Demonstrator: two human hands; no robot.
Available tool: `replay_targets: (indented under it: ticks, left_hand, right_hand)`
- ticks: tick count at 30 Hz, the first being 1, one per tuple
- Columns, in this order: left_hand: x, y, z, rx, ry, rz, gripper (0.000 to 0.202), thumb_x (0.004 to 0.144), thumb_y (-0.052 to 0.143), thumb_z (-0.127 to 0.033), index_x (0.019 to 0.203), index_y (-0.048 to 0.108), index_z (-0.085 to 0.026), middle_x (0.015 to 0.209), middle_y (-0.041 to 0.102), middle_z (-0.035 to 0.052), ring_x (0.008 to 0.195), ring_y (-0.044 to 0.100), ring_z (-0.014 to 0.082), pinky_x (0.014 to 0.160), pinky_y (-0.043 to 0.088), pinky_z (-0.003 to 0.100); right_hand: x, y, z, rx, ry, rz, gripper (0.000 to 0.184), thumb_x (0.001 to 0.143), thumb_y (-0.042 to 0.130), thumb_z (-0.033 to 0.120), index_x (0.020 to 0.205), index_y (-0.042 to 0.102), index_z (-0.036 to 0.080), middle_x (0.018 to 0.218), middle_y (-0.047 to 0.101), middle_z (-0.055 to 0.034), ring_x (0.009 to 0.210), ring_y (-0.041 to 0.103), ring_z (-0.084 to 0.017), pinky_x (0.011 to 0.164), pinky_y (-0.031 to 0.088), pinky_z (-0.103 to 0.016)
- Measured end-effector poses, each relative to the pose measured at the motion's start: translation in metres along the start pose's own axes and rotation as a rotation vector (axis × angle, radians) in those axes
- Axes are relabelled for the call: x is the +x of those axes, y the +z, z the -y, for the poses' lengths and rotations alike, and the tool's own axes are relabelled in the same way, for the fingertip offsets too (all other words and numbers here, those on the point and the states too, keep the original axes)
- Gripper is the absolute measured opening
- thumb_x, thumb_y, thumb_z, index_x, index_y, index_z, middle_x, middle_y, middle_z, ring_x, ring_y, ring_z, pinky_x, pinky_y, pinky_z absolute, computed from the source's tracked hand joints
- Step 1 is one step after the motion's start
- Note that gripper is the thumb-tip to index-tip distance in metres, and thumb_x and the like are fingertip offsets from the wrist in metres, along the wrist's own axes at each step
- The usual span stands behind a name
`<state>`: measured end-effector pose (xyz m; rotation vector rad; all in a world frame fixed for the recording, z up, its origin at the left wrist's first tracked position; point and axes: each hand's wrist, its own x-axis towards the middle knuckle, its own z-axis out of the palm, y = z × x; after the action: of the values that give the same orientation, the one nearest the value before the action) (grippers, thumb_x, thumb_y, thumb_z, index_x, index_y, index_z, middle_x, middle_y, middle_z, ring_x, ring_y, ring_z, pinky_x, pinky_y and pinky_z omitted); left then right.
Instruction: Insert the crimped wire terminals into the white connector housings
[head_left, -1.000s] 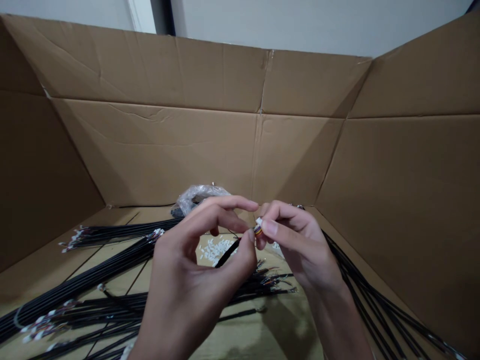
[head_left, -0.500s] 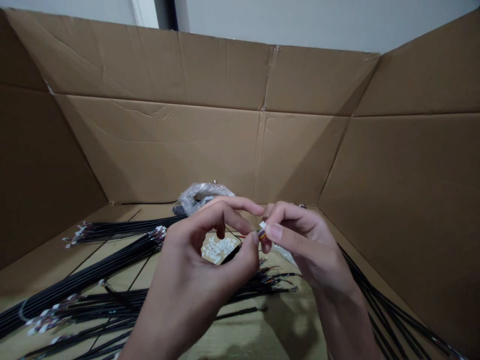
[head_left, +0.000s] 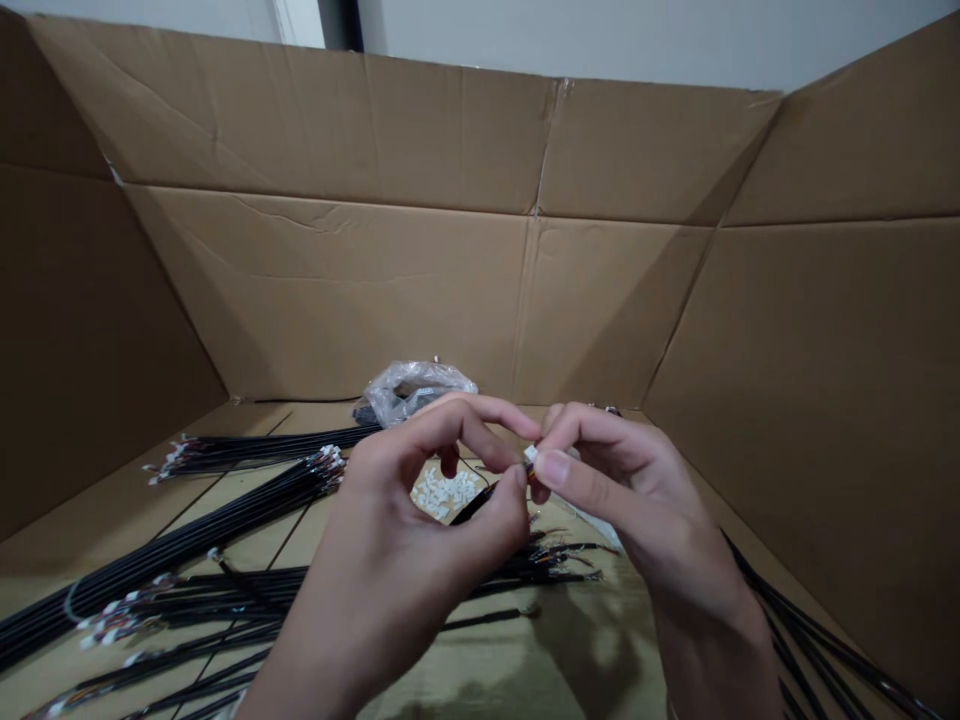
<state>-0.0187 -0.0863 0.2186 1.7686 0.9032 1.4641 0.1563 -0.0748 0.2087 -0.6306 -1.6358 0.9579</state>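
Note:
Between my fingertips, raised above the table, is a small white connector (head_left: 531,454) with thin coloured wires running into it. My left hand (head_left: 427,530) pinches those wires between thumb and forefinger, and part of the black cable (head_left: 472,505) they belong to shows behind the thumb. My right hand (head_left: 622,490) grips the connector with thumb and index finger. The fingertips of both hands almost meet. Beneath and behind my left hand lies a pile of small white connector housings (head_left: 444,490). How far the wires sit inside the connector is hidden by the fingers.
Bundles of black cables (head_left: 202,535) with white connectors lie at the left. Stripped cable ends (head_left: 562,560) lie below my hands, and more black cables (head_left: 810,620) at the right. A clear plastic bag (head_left: 416,385) rests at the back. Cardboard walls (head_left: 375,300) surround the surface.
The whole view has shifted slightly, so my hands appear a little further right. Both still pinch the wires and connector; less of the coloured wires shows between the fingers.

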Motion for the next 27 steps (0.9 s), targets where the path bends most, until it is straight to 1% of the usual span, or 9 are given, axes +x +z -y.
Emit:
replay_targets:
  ticks: [3, 6, 9, 12, 15, 19, 24, 27]
  left_hand:
    - [0.002, -0.001, 0.001, 0.018, -0.001, 0.002, 0.017, 0.083, 0.071, -0.02, 0.068, 0.066, -0.025, 0.099, 0.079, -0.0036, 0.084, 0.068, 0.0173, 0.078, 0.047, 0.034]
    - [0.003, 0.0, 0.003, 0.025, -0.01, -0.005, 0.018, 0.084, 0.072, -0.023, 0.068, 0.066, -0.025, 0.099, 0.079, -0.0039, 0.089, 0.07, 0.0185, 0.077, 0.045, 0.035]
    - [0.003, 0.0, 0.005, 0.045, -0.003, -0.046, 0.016, 0.085, 0.073, -0.024, 0.069, 0.068, -0.025, 0.102, 0.079, -0.0033, 0.098, 0.072, 0.0208, 0.079, 0.045, 0.036]
    - [0.003, 0.001, 0.007, 0.053, 0.018, -0.08, 0.015, 0.085, 0.073, -0.024, 0.071, 0.07, -0.026, 0.103, 0.079, -0.0034, 0.1, 0.072, 0.021, 0.079, 0.046, 0.036]
    - [0.004, 0.002, 0.007, 0.054, 0.047, -0.111, 0.016, 0.085, 0.074, -0.022, 0.07, 0.069, -0.026, 0.097, 0.079, -0.0044, 0.096, 0.071, 0.019, 0.076, 0.045, 0.035]
    - [0.004, 0.005, 0.005, 0.078, 0.074, -0.129, 0.018, 0.084, 0.073, -0.018, 0.069, 0.067, -0.026, 0.092, 0.078, -0.0066, 0.088, 0.069, 0.015, 0.075, 0.044, 0.033]
    - [0.003, 0.006, 0.004, 0.137, 0.131, -0.142, 0.018, 0.083, 0.072, -0.016, 0.07, 0.066, -0.026, 0.09, 0.077, -0.0088, 0.084, 0.066, 0.0117, 0.074, 0.043, 0.031]
    - [0.003, 0.006, 0.005, 0.157, 0.147, -0.162, 0.018, 0.082, 0.072, -0.015, 0.07, 0.065, -0.026, 0.087, 0.076, -0.0092, 0.082, 0.064, 0.0109, 0.073, 0.042, 0.03]
  right_hand:
    - [-0.001, 0.003, 0.003, -0.115, -0.052, -0.035, 0.022, 0.097, 0.07, 0.025, 0.075, 0.068, 0.022, 0.073, 0.062, 0.0046, 0.072, 0.055, -0.012, 0.069, 0.043, -0.025]
    - [-0.001, 0.004, 0.004, -0.159, -0.081, -0.062, 0.021, 0.097, 0.069, 0.024, 0.076, 0.067, 0.022, 0.073, 0.06, 0.005, 0.071, 0.053, -0.011, 0.067, 0.041, -0.025]
    - [0.0, 0.005, 0.001, -0.126, -0.029, -0.083, 0.021, 0.099, 0.07, 0.029, 0.079, 0.068, 0.023, 0.076, 0.059, 0.0048, 0.074, 0.053, -0.012, 0.068, 0.042, -0.024]
    - [0.001, 0.006, -0.005, -0.014, 0.013, -0.116, 0.016, 0.098, 0.073, 0.032, 0.085, 0.07, 0.025, 0.08, 0.061, 0.0057, 0.076, 0.053, -0.011, 0.072, 0.043, -0.023]
    - [0.003, 0.007, -0.01, 0.094, 0.023, -0.144, 0.014, 0.096, 0.076, 0.032, 0.085, 0.071, 0.025, 0.081, 0.065, 0.0062, 0.077, 0.055, -0.01, 0.073, 0.044, -0.022]
    - [0.005, 0.008, -0.011, 0.158, 0.023, -0.124, 0.015, 0.095, 0.078, 0.031, 0.083, 0.073, 0.024, 0.08, 0.068, 0.0056, 0.076, 0.057, -0.01, 0.073, 0.045, -0.022]
    - [0.005, 0.005, -0.01, 0.144, 0.039, -0.104, 0.015, 0.094, 0.079, 0.031, 0.083, 0.073, 0.023, 0.079, 0.067, 0.0048, 0.076, 0.057, -0.011, 0.072, 0.045, -0.024]
    - [0.004, 0.005, -0.01, 0.065, 0.03, -0.121, 0.016, 0.093, 0.078, 0.032, 0.082, 0.072, 0.023, 0.076, 0.062, 0.0046, 0.073, 0.053, -0.013, 0.068, 0.042, -0.026]
